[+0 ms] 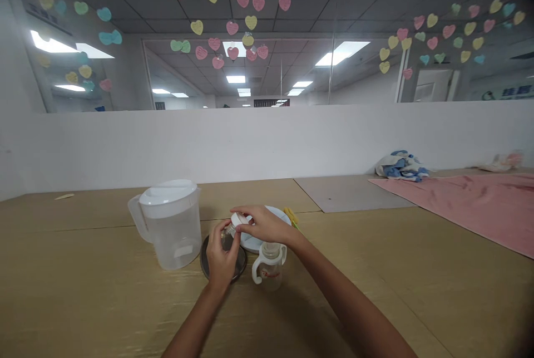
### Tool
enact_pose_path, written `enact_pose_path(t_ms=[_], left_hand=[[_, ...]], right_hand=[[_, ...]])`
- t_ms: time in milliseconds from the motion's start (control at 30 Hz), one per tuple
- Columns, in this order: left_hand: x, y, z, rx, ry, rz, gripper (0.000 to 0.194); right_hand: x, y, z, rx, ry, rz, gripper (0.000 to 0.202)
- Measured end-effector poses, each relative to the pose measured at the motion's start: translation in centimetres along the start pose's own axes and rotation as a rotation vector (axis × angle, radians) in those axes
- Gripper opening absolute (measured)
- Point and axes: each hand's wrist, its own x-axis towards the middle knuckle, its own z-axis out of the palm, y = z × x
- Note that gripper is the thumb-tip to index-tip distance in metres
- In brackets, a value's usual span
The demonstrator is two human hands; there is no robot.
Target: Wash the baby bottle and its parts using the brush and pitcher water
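Over a dark round tray, my left hand is closed round a small clear container, tilted to the right. My right hand has its fingers closed on the white cap at the container's top. Whether the cap is seated on it I cannot tell. Just below my right wrist stands a clear bottle with white handles and an uncovered top. A pale round plate lies behind my right hand, partly hidden by it.
A large lidded plastic pitcher stands left of my hands. Something yellow and green lies right of the plate. Farther right are a grey mat, a crumpled blue-and-white cloth and a pink cloth. A white wall closes off the table's back.
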Motion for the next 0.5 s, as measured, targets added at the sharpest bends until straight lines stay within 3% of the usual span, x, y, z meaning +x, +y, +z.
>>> enact_pose_path(t_ms=[500], left_hand=[[-0.18,-0.22,-0.04,0.012,-0.015,0.053,0.024]], right_hand=[[-0.07,0.95,-0.17,0.155,-0.103,0.155,0.051]])
